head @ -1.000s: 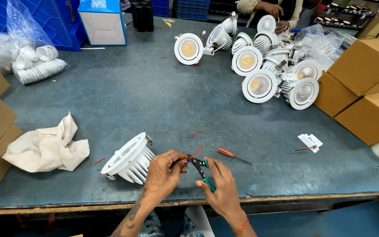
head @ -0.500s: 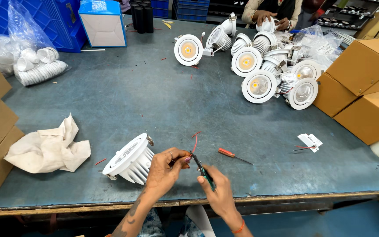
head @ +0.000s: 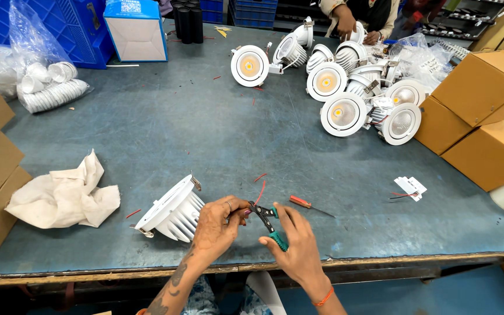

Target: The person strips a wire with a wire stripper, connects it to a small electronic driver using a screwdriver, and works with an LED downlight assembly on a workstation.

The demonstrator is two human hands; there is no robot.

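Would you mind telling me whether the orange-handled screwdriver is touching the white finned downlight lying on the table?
Apart. The head view shows the orange-handled screwdriver lying right of both hands, with bare table between it and the white finned downlight.

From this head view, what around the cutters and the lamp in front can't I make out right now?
- Head view: the jaws of the green-handled cutters are hidden behind the left hand.
- The red wire is too thin to trace where it ends.
- The face of the white lamp is turned away.
- The right hand covers the lower handle.
- The person opposite is cut off by the top edge; only a hand shows.
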